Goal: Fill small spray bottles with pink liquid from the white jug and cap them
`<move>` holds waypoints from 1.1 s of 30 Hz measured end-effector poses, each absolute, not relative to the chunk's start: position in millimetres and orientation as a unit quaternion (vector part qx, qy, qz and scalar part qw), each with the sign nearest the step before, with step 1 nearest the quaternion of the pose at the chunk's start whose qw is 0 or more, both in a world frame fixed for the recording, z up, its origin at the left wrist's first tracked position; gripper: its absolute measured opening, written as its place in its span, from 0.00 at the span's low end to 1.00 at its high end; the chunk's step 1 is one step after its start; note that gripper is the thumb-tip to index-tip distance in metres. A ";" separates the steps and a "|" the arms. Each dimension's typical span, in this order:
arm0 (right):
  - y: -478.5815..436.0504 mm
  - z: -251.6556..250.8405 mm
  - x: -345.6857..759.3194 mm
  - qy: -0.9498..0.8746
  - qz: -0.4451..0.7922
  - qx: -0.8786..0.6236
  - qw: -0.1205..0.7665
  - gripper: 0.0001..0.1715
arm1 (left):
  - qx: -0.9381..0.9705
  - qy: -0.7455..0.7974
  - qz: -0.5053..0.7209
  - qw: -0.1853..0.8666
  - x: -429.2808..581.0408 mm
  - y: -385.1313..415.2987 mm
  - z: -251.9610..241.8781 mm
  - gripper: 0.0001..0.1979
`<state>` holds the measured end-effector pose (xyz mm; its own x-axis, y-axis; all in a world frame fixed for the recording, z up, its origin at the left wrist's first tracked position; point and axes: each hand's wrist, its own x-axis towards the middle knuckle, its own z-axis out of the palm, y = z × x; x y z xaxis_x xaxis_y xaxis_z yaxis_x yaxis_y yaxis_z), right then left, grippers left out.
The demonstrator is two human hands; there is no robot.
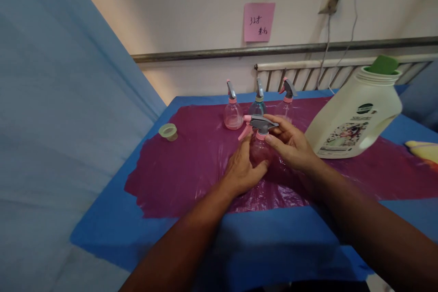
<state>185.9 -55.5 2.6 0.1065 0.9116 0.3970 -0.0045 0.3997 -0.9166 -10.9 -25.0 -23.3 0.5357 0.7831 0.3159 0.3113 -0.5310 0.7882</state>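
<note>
A clear pink spray bottle [261, 149] with a grey and pink trigger head stands upright at the middle of the table. My left hand [243, 169] is wrapped round its body from the left. With thumb and fingers, my right hand [289, 141] grips the bottle's collar and trigger head from the right. Behind it are a pink spray bottle [233, 116] with some liquid inside, a blue spray bottle [258, 106] and another pink one [284, 108], the latter two partly hidden by the held bottle and my right hand.
A large white detergent jug [356, 109] with a green piece in its mouth stands at right. A small translucent cap [168, 132] lies left on the purple plastic sheet [178, 173], over the blue table cover [102, 219]. A yellow cloth-like item [422, 150] lies far right.
</note>
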 end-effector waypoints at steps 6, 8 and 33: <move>-54.0 4.0 191.1 -0.557 0.383 -0.402 0.618 0.36 | 0.818 0.301 0.355 0.337 -9.6 -22.5 -24.1 0.50; -52.9 3.7 196.2 -0.563 0.394 -0.392 0.611 0.37 | 0.821 0.299 0.351 0.338 -9.3 -21.6 -24.2 0.51; -20.7 -13.0 187.2 -0.539 0.368 -0.376 0.657 0.35 | 0.791 0.329 0.420 0.300 -8.8 -1.5 -46.1 0.37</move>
